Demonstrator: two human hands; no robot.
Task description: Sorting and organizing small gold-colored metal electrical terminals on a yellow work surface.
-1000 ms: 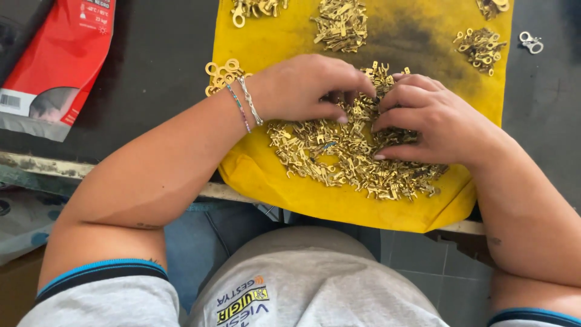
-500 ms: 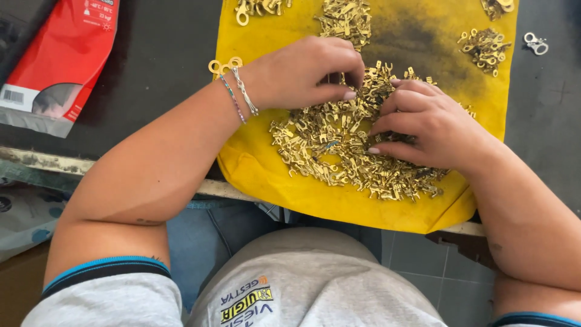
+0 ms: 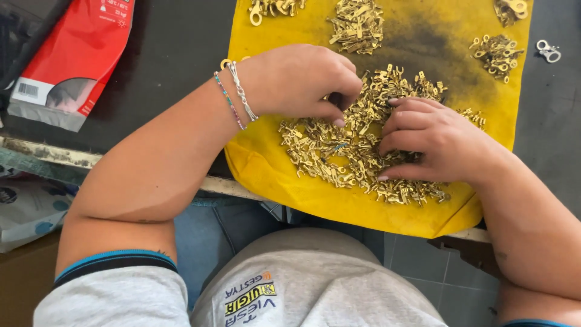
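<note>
left hand: fingers curled, pinching into brass terminal pile | right hand: flat, fingers spread on pile | pile: near-centre of yellow cloth, dark counter

The left hand has been drawn toward the top edge of the brass pile, its fingertips now curled and pinched there, while the right hand has been shifted slightly right, leaving more terminals bared between the two hands.
</note>
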